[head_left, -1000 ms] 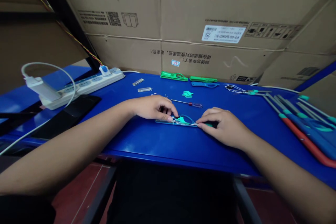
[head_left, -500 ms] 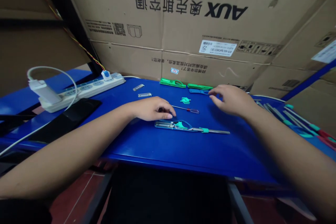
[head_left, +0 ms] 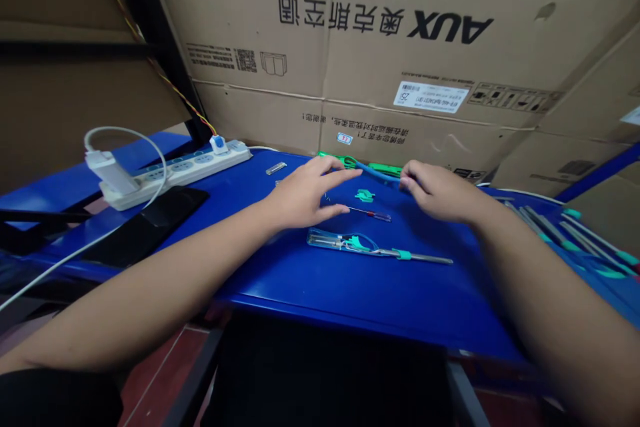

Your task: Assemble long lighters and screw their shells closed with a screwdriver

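Blue plastic strip [head_left: 376, 173]: your right hand [head_left: 437, 190] is pinching its right end with closed fingers, your left hand [head_left: 305, 197] is reaching for its left end with fingers spread, long axis running left to right above the blue table [head_left: 310, 280]. Green strips [head_left: 387, 169] are lying just behind it, a teal clip [head_left: 365, 195] and small screwdriver [head_left: 373, 214] just in front, a half-assembled clear handle [head_left: 370, 248] nearer you. A power strip [head_left: 180, 170] is sitting left, cardboard boxes [head_left: 380, 60] are standing behind.

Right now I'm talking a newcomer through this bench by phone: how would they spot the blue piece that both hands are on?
Start at the big AUX cardboard box behind the blue table. At its foot lie green handle shells. In front of them, the right hand holds a slim blue shell and the left hand reaches its other end. It is the only blue piece raised off the table.
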Motion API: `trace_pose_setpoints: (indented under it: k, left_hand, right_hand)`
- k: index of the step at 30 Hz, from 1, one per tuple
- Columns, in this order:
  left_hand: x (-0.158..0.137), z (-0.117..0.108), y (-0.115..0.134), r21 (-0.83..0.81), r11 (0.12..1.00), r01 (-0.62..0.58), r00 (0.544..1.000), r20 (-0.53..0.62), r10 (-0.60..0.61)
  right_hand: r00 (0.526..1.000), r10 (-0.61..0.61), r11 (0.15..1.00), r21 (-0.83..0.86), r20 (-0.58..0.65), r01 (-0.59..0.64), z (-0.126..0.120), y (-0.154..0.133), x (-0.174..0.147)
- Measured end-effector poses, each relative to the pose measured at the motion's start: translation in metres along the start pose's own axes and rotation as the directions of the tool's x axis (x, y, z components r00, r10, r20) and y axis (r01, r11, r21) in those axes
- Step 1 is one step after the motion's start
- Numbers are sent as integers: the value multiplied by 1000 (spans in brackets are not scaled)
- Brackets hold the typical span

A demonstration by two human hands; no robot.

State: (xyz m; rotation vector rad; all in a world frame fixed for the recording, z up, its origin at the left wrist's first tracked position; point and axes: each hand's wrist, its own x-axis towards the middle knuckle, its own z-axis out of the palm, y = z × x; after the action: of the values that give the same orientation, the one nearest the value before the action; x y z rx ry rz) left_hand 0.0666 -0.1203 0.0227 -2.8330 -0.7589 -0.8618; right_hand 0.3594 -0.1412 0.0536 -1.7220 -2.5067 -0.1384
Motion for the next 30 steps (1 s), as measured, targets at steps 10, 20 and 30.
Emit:
trace_pose_setpoints:
  k: [10,20,30]
  left_hand:
    - [0,-2,11,-133,990,57,955,295,-16]
    - [2,-13,1,-387,796,466,772,617,-152]
    - [-2,-13,-14,-303,902,308,779,625,-56]
  right_hand:
    - [979,-195,857,473,-64,202,16,-49,-30]
    - [893,-361,889,191,-268,417,32,-68,-27]
    - [944,-321,877,353,-73,325,43,-75,-22]
